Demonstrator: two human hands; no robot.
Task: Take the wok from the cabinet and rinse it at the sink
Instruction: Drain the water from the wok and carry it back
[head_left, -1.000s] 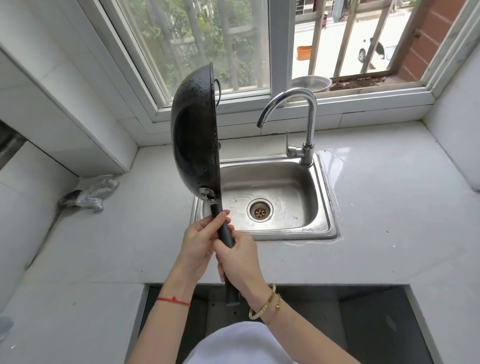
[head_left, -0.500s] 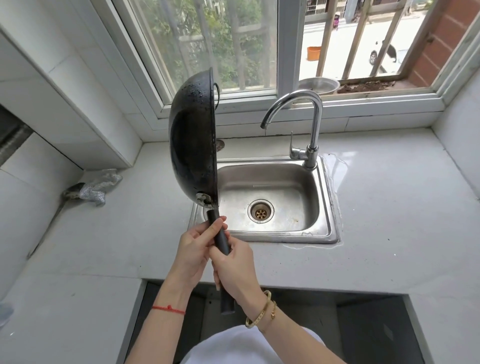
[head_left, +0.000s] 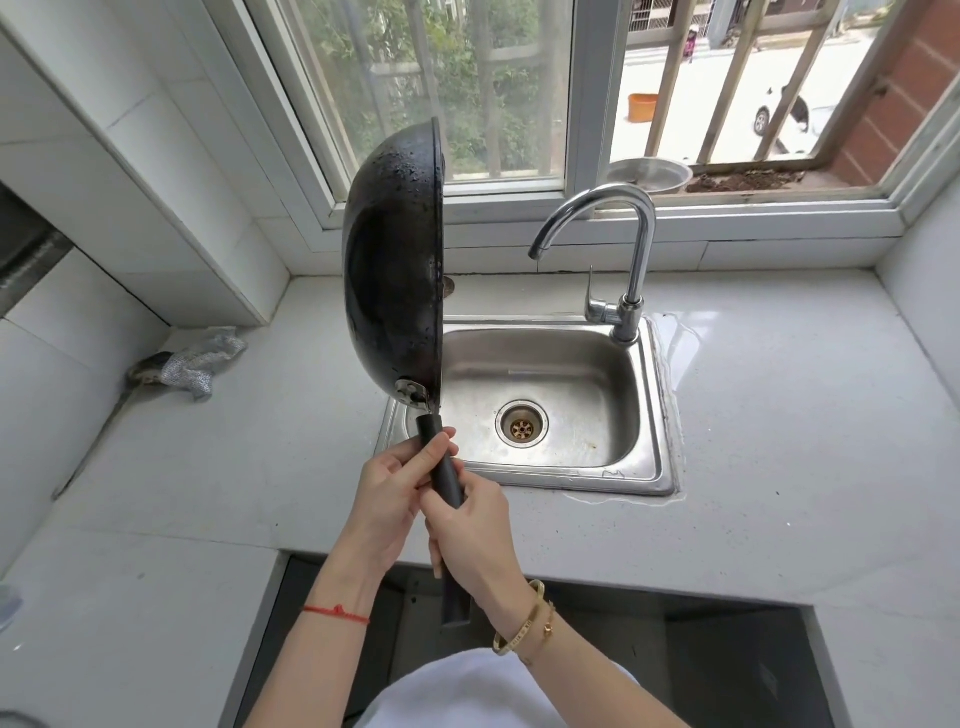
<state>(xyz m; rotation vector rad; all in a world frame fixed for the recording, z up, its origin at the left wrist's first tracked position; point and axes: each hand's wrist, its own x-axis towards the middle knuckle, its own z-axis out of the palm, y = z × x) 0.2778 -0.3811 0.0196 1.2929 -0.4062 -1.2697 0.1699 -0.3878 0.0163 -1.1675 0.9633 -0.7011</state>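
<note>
A black wok stands on edge over the left rim of the steel sink, its round underside facing left and wet with droplets. Both hands grip its black handle. My left hand holds the upper part from the left. My right hand wraps the handle lower down. The handle's end pokes out below my right wrist. The chrome tap stands at the sink's back right, with no water running from it. The basin holds nothing and its drain is uncovered.
A crumpled silver scrubber lies on the white counter at the left. A metal bowl sits on the window ledge behind the tap. Tiled walls close in on the left and the right. Below the counter's front edge the cabinet opening is dark.
The wok stays on edge over the sink's left rim and both hands keep their grip. My view has tilted slightly, so everything sits a little lower in frame.
</note>
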